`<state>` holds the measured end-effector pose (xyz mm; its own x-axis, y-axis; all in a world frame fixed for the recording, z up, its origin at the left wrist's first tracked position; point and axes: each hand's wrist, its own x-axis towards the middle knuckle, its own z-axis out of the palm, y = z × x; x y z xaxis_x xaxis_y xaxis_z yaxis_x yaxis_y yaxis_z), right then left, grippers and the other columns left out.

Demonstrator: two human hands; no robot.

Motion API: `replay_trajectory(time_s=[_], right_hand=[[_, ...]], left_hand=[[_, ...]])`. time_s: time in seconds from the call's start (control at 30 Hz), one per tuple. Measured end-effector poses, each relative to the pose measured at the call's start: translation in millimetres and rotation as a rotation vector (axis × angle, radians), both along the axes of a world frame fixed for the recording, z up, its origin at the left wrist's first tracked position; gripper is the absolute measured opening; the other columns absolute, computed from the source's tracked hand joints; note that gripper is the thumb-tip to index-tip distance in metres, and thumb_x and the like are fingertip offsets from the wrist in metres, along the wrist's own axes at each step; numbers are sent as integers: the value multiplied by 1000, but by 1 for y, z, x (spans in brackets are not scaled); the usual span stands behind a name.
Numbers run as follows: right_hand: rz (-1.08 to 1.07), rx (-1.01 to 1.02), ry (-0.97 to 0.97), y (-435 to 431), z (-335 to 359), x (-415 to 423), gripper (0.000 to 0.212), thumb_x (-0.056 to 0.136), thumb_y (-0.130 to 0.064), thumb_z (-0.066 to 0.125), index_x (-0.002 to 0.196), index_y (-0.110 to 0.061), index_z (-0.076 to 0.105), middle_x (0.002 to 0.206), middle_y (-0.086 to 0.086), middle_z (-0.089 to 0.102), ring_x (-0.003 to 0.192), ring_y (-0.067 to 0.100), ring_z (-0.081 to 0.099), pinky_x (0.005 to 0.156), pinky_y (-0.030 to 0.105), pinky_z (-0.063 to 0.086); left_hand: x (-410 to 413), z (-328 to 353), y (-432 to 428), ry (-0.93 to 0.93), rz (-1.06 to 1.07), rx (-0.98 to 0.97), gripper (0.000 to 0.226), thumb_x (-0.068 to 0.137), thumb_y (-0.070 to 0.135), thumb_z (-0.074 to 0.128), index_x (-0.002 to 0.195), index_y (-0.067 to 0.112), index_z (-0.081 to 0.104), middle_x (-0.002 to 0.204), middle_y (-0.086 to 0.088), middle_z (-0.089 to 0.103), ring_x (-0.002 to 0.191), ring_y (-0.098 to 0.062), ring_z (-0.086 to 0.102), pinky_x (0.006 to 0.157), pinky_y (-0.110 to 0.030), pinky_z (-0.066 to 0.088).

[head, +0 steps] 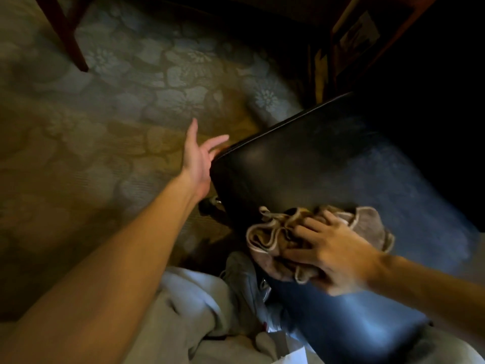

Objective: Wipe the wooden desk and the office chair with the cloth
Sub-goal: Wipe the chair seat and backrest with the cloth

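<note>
The black leather office chair (301, 164) fills the middle and right of the head view, its seat dark and glossy. A crumpled brown cloth (270, 235) with a pale hem lies on the near edge of the seat. My right hand (330, 253) presses down on the cloth with fingers spread over it. My left hand (199, 156) reaches to the seat's left corner, fingers straight, fingertips touching the rim. Part of the wooden desk (367, 40) shows at the top right, mostly in shadow.
Patterned flowered carpet (147, 95) covers the floor to the left. A dark wooden furniture leg (70, 40) stands at the top left. My light trousers (194, 311) and a shoe (241, 279) lie below the chair. A chair caster (210, 206) shows under the seat's left corner.
</note>
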<state>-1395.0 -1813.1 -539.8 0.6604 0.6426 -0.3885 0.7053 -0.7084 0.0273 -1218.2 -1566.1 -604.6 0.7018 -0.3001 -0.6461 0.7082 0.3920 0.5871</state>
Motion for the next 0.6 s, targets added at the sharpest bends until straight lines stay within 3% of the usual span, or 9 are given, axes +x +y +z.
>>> replay_trajectory(time_s=[0.07, 0.13, 0.2, 0.27, 0.37, 0.43, 0.53, 0.6], right_hand=[[1, 14, -19, -7, 9, 1, 64, 67, -66, 62, 128, -45, 61, 124, -2, 55, 117, 23, 48, 83, 57, 56], [-50, 110, -70, 6, 21, 19, 61, 73, -62, 56, 130, -40, 63, 130, 4, 55, 119, 30, 52, 85, 63, 55], [-120, 189, -151, 31, 31, 55, 65, 75, -60, 50, 131, -32, 65, 130, 16, 57, 114, 38, 54, 84, 62, 52], [-177, 137, -222, 60, 27, 93, 71, 71, -62, 47, 132, -28, 65, 129, 21, 55, 119, 43, 50, 94, 65, 44], [-192, -41, -185, 90, 3, 127, 76, 68, -64, 55, 137, -30, 58, 149, 18, 43, 141, 45, 34, 111, 77, 16], [-228, -100, -130, 94, -12, 127, 77, 71, -65, 61, 140, -31, 53, 147, 16, 42, 139, 42, 34, 110, 73, 23], [-169, -4, -170, 85, -17, 93, 62, 73, -64, 53, 123, -30, 67, 125, 12, 54, 120, 38, 46, 95, 68, 40], [-90, 70, -111, 69, -19, 44, 53, 73, -61, 53, 112, -30, 70, 116, 8, 58, 111, 33, 46, 88, 63, 42]], left_hand=[[-8, 2, -9, -1, 28, 103, 67, 99, 70, 34, 124, 20, 72, 153, -7, 50, 133, -24, 52, 113, -48, 39], [-16, -3, -14, 60, -39, 238, 46, 104, 58, 40, 122, 23, 63, 132, -3, 65, 110, -20, 61, 103, -38, 47], [-29, -19, -18, 163, -195, 218, 58, 99, 67, 43, 121, 20, 68, 122, -7, 72, 105, -24, 66, 104, -43, 50], [-42, -24, -16, 210, -289, 147, 57, 97, 67, 42, 106, 19, 72, 106, -8, 74, 104, -27, 65, 99, -50, 48], [-41, -25, -10, 243, -311, 168, 55, 98, 64, 40, 113, 20, 68, 108, -6, 68, 111, -30, 57, 107, -59, 37], [-34, -29, -9, 252, -326, 201, 56, 96, 66, 44, 114, 18, 68, 112, -8, 69, 113, -30, 59, 108, -57, 39], [-29, -31, -13, 229, -409, 214, 58, 97, 70, 41, 100, 20, 71, 96, -6, 75, 89, -25, 71, 76, -40, 56], [-27, -29, -17, 232, -425, 250, 72, 93, 81, 36, 108, 20, 72, 98, -7, 77, 88, -24, 73, 70, -37, 58]])
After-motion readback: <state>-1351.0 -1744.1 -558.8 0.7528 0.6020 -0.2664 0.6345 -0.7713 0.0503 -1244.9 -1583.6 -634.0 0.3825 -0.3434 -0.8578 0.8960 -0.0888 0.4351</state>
